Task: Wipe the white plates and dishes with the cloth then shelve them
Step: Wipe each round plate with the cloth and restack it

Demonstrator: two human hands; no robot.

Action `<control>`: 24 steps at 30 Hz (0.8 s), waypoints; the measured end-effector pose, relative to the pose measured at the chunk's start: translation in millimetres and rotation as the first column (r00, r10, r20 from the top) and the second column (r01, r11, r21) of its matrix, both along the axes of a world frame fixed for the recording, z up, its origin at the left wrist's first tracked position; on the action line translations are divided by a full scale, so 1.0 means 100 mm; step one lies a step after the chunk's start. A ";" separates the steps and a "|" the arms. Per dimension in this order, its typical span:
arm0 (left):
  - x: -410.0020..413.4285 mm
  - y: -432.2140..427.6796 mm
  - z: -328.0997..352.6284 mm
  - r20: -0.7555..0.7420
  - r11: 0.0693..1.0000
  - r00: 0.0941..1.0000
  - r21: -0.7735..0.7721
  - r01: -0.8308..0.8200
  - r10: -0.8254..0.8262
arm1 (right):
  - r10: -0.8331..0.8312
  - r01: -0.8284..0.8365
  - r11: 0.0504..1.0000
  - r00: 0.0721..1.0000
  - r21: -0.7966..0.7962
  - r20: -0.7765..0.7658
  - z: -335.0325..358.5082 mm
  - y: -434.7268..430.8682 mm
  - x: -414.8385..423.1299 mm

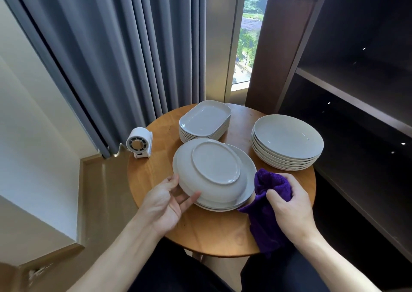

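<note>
Left hand [165, 202] apparently pinches rim of inverted plate [215, 162]; right hand [289, 204], just beside it, grasps purple cloth [265, 222].

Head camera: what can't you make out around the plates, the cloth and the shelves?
Upturned plate: its eating side faces down, away from the head view.
Near stack: count hidden under that plate.
Purple cloth: partly bunched inside the right hand, so its full extent is hidden.
Shelves: depths too dark, cut off by the right edge.
</note>
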State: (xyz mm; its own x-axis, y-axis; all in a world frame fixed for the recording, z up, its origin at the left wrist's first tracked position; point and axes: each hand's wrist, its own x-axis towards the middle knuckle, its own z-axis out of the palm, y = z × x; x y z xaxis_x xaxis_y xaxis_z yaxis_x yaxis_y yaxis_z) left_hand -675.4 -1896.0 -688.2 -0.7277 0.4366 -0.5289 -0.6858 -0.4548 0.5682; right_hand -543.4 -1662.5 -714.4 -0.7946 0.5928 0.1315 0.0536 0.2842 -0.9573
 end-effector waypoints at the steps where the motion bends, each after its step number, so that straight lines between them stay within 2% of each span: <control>1: -0.01 0.00 -0.01 0.013 1.000 1.000 -0.004 -0.004 0.004 | 0.001 -0.001 1.000 1.000 0.012 0.005 -0.01 0.00 0.00; 7: -0.08 -0.01 -0.06 0.029 0.997 0.999 -0.065 -0.037 0.039 | 0.015 -0.018 0.996 0.999 0.084 0.037 0.01 0.00 -0.01; 11: -0.11 0.01 -0.10 -0.081 0.965 0.997 -0.259 -0.041 0.021 | 0.017 -0.033 0.979 0.997 0.202 0.080 0.10 -0.15 -0.10; 14: -0.13 0.03 -0.16 -0.147 0.921 0.989 -0.386 -0.049 -0.009 | 0.078 -0.102 0.936 0.993 0.337 0.085 0.23 -0.36 -0.32; 17: -0.13 0.02 -0.16 -0.170 0.916 0.985 -0.401 -0.031 -0.041 | 0.158 -0.206 0.841 0.978 0.501 0.137 0.37 -0.55 -0.61; 20: -0.12 0.02 -0.16 -0.179 0.925 0.980 -0.379 0.014 -0.088 | 0.210 -0.346 0.690 0.936 0.636 0.281 0.50 -0.62 -0.93; 24: -0.12 0.07 -0.19 -0.200 0.894 0.973 -0.447 0.012 -0.114 | 0.280 -0.504 0.556 0.862 0.661 0.422 0.54 -0.64 -1.38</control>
